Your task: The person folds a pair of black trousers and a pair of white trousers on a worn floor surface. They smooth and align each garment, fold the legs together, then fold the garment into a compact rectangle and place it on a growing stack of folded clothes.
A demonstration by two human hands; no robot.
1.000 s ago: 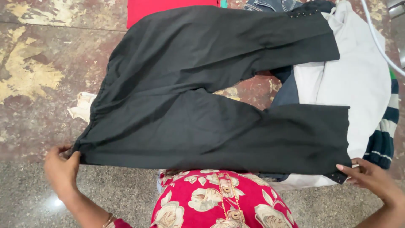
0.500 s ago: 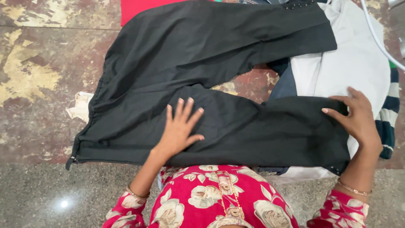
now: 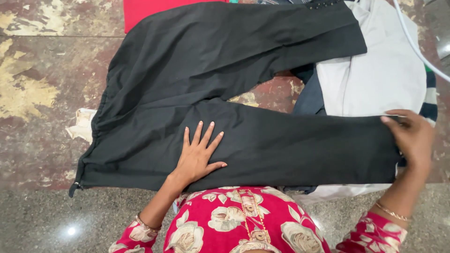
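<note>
Black cloth — a pair of trousers — lies spread on the stone floor in front of me, waistband to my left, both legs running off to my right. The near leg lies crosswise just ahead of my knees; that is its long axis, left to right. The far leg angles up and away toward the top right.

My left hand rests flat on the near leg close to the crotch, fingers spread, palm down, nothing gripped. My right hand is at the hem end of the same leg, fingers curled over the edge of the cloth — grip seems to pinch the hem, though the thumb side is turned away and I cannot tell how firmly. So the right hand is at the loose end, the left pins the middle.

Under the hem end lies a pale grey garment, touching the trouser leg, with a dark blue piece beside it and a striped one at the far right edge. Red cloth shows above the waistband, cut off by the frame. White cord crosses the top right corner. A scrap of whitish cloth peeks out at the waistband's left edge — mostly hidden, kind unclear.
</note>
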